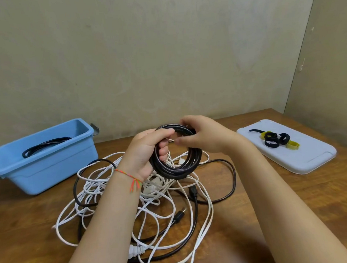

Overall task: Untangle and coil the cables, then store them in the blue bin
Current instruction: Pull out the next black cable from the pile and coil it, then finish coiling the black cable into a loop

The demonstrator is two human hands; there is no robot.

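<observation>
A person's left hand [147, 151] grips a round coil of glossy black cable [177, 151] above a brown wooden surface [275, 196], fingers curled through the loop, while the right hand [199, 136] pinches the coil's top edge. Beneath the coil lies a loose tangle of white and black cables [136, 199] with plugs, spread across the surface. At left stands the open blue plastic bin [46, 173] with 1 coiled black cable [44, 146] inside; at right a pale rectangular plastic lid [305, 157] carries several black and yellow strap ties [276, 139].
</observation>
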